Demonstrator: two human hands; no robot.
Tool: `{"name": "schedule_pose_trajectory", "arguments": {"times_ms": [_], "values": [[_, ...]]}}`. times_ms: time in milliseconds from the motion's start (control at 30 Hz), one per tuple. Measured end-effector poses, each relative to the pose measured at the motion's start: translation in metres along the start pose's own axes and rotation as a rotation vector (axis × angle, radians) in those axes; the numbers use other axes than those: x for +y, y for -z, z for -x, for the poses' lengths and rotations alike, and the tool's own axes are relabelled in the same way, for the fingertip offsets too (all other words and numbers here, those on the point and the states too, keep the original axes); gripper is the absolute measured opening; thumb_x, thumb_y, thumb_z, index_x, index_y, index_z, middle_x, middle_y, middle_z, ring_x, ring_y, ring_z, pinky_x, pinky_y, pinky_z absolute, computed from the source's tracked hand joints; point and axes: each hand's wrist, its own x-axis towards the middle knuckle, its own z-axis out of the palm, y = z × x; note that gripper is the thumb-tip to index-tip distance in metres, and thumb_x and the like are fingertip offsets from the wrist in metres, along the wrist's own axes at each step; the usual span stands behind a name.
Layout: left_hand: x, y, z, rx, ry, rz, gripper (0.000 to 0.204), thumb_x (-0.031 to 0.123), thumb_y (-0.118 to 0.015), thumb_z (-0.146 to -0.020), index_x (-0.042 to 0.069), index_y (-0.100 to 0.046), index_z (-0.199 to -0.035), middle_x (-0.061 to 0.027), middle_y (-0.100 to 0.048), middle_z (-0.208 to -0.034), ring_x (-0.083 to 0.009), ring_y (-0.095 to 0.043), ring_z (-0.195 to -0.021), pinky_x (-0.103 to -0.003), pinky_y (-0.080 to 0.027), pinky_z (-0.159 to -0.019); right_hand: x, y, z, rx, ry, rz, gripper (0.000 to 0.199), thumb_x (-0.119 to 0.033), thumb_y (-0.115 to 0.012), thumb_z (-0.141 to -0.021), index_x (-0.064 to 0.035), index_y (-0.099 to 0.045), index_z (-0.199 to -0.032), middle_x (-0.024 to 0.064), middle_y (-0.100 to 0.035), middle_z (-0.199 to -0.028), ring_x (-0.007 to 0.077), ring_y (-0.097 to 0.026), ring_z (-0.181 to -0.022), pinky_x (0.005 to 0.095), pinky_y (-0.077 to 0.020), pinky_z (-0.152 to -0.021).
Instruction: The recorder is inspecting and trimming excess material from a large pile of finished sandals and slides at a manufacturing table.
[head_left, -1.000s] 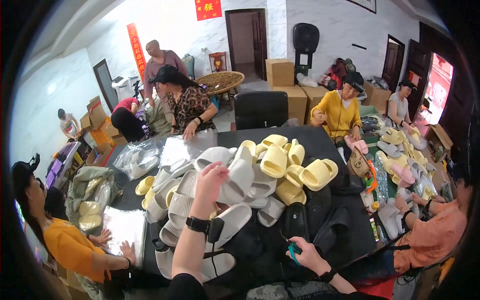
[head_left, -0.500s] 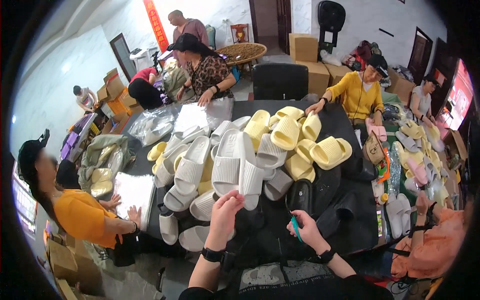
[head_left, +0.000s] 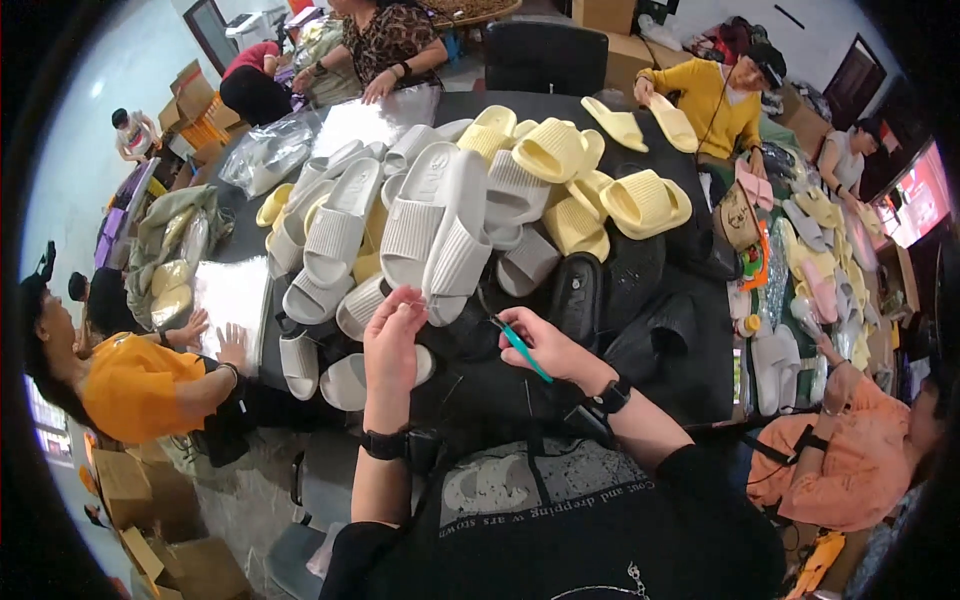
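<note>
A pair of light grey ribbed slippers (head_left: 455, 250) leans on the pile in front of me, soles against each other. At its lower end, my left hand (head_left: 393, 335) pinches what looks like a thin clear strand (head_left: 428, 303); the fingers partly cover it. Just to the right, my right hand (head_left: 550, 350) is closed round small snips (head_left: 522, 350) with teal handles. Their dark tip points toward the slippers but stays apart from them. More grey slippers (head_left: 340, 225) lie to the left, and yellow slippers (head_left: 645, 205) to the right.
Black slippers (head_left: 578, 300) lie right of my hands on the dark table (head_left: 480, 400). At left, a person in orange rests both hands on a stack of clear bags (head_left: 232, 300). Across the table, a person in yellow holds a yellow slipper (head_left: 672, 122). A black chair (head_left: 545, 58) stands behind.
My view has tipped downward. My right hand has brought the snips left, closer to my left hand. The person in yellow has lifted a yellow slipper off the pile, and another now lies apart.
</note>
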Motion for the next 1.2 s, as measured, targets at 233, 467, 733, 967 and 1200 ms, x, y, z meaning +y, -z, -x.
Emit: {"name": "schedule_pose_trajectory", "arguments": {"times_ms": [233, 467, 733, 967, 1200], "values": [[0.005, -0.002, -0.002, 0.002, -0.031, -0.005, 0.027, 0.002, -0.053, -0.089, -0.003, -0.057, -0.115, -0.012, -0.062, -0.108, -0.0172, -0.059, -0.095, -0.031, -0.048, -0.084, 0.004, -0.015, -0.014, -0.123, -0.184, -0.007, 0.049, -0.02, -0.069, -0.08, 0.0017, -0.047, -0.118, 0.002, -0.056, -0.084, 0.0086, -0.051, -0.073, 0.0251, -0.0444, -0.063], [0.0, 0.007, -0.004, 0.008, -0.027, 0.05, 0.027, 0.0, -0.054, -0.088, -0.003, -0.056, -0.114, -0.0128, -0.062, -0.104, -0.0181, -0.059, -0.091, -0.03, -0.049, -0.079, -0.008, -0.021, -0.02, -0.147, -0.212, -0.072, 0.047, -0.02, -0.067, -0.082, 0.0015, -0.047, -0.118, 0.0008, -0.055, -0.079, 0.0073, -0.052, -0.065, 0.0225, -0.0439, -0.055], [-0.025, 0.02, -0.004, 0.146, 0.084, 0.132, 0.02, 0.003, -0.056, -0.087, 0.001, -0.051, -0.107, -0.0124, -0.063, -0.086, -0.0201, -0.059, -0.075, -0.032, -0.047, -0.069, -0.023, -0.023, -0.032, -0.228, -0.201, -0.035, 0.045, -0.019, -0.065, -0.083, -0.0018, -0.045, -0.12, 0.0019, -0.058, -0.085, 0.0073, -0.055, -0.07, 0.0202, -0.0458, -0.057], [-0.023, 0.03, 0.002, 0.121, 0.193, 0.11, 0.02, 0.009, -0.058, -0.089, -0.001, -0.054, -0.106, -0.01, -0.063, -0.082, -0.0177, -0.059, -0.071, -0.029, -0.047, -0.064, -0.023, -0.026, -0.038, -0.205, -0.19, 0.02, 0.046, -0.021, -0.067, -0.083, -0.0011, -0.046, -0.118, 0.0011, -0.059, -0.082, 0.0067, -0.056, -0.066, 0.02, -0.0447, -0.052], [-0.024, 0.029, 0.01, 0.162, 0.031, -0.049, 0.022, 0.005, -0.058, -0.088, 0.0, -0.055, -0.109, -0.0071, -0.064, -0.084, -0.015, -0.059, -0.074, -0.027, -0.047, -0.066, -0.027, -0.03, -0.044, -0.278, -0.39, 0.086, 0.046, -0.023, -0.068, -0.081, -0.0005, -0.049, -0.116, 0.003, -0.06, -0.084, 0.008, -0.057, -0.066, 0.0211, -0.0456, -0.049]]}}
